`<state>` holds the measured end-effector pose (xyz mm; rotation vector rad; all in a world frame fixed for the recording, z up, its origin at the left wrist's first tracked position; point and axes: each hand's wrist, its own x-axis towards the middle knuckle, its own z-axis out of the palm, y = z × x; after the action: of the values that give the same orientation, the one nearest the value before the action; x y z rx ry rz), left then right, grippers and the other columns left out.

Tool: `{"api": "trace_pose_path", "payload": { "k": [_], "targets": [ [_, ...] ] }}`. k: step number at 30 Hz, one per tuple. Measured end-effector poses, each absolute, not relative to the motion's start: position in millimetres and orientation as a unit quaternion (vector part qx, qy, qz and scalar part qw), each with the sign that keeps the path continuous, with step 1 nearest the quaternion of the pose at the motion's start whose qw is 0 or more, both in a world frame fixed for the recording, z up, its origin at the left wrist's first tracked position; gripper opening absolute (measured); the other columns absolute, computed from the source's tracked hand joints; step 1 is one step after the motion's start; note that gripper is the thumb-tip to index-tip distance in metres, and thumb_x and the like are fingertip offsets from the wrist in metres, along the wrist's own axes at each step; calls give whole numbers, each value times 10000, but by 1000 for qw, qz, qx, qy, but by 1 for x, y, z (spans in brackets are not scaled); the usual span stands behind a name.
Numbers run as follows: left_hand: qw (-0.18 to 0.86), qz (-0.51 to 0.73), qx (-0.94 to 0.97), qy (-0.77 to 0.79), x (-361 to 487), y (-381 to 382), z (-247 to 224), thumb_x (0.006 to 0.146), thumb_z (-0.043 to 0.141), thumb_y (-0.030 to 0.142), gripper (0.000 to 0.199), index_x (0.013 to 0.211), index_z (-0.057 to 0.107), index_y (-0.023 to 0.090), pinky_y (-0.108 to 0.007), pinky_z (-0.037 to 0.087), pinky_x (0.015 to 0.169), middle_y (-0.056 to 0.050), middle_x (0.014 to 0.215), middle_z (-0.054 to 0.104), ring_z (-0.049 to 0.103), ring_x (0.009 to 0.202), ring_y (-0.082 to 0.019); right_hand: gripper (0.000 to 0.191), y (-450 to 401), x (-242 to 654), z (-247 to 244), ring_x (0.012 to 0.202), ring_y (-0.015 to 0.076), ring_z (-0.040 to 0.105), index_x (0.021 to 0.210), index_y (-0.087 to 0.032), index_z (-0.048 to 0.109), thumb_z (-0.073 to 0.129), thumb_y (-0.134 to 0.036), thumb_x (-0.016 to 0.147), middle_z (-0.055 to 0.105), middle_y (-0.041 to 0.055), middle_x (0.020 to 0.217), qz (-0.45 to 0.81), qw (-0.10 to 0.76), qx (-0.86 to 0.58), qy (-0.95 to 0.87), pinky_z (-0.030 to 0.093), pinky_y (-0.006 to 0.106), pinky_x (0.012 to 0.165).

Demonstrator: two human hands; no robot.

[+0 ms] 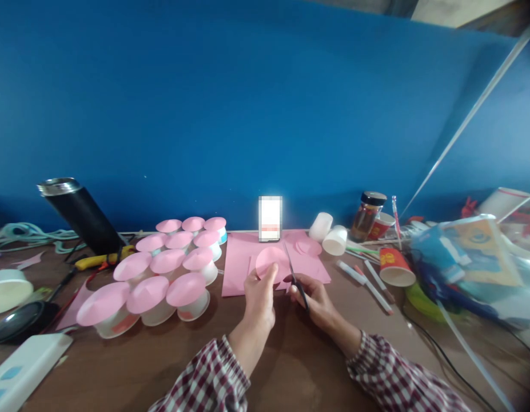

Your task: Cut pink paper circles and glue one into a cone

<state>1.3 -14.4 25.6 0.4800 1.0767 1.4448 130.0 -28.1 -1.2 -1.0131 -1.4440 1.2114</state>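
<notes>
My left hand [261, 294] pinches a round pink paper disc [271, 260] near its lower edge, with the thumb on top. Just right of it, my right hand [314, 298] is closed around dark-handled scissors [297, 280], whose blades point up and away along the disc's right side. Whether the blades touch the paper I cannot tell. Under both lie several pink paper sheets [235, 266], and a further cut round piece [310, 246] rests on them at the right. To the left, several white paper cups [194, 306] stand in rows, each topped with a pink paper cone.
A black flask [82, 214] leans at the far left beside cables. White cups [334, 240], markers [376, 290], a dark-lidded jar [367, 217] and a red cup [395, 267] lie or stand at right, near a plastic bag [474, 257]. A bright blurred rectangle [270, 217] stands behind the sheets.
</notes>
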Motion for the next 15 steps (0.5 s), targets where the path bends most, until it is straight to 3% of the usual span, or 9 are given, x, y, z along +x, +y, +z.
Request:
{"api": "trace_pose_path", "payload": {
  "k": [15],
  "targets": [
    [594, 627, 195, 466, 1, -15, 31, 554, 794, 337, 345, 744, 598, 126, -242, 424, 525, 10, 589, 593, 544, 542, -114, 412, -29, 129, 4, 537, 102, 451, 1006, -133, 635, 645, -485, 791, 526, -20, 599, 503, 469, -431, -583, 329, 210, 469]
  ]
}}
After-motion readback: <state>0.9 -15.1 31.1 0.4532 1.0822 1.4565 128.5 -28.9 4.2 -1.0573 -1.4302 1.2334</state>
